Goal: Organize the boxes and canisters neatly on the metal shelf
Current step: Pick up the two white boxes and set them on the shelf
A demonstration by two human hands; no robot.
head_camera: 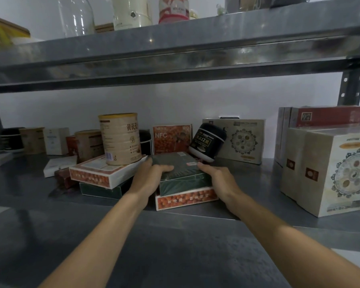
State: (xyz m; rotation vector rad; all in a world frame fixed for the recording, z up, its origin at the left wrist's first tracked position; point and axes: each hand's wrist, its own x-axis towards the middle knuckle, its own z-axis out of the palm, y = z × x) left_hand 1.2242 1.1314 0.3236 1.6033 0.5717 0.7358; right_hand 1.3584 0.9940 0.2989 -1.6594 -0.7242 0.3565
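A flat dark green box (180,173) lies on top of an orange-patterned flat box (185,199) at the middle of the metal shelf (29,183). My left hand (150,175) grips the green box's left side, thumb over the top. My right hand (214,177) holds its right side. A black canister (208,143) leans tilted on the green box's far right corner. To the left, a tall beige canister (121,139) stands on another orange flat box (104,173), which lies askew over a second green box (102,191).
Big beige boxes (328,173) stand at the right, with a red box (328,116) on top. A beige carry box (239,140) and an orange NFC box (172,139) stand at the back. Small jars and boxes (33,140) line the back left. Jars stand on the upper shelf (175,48).
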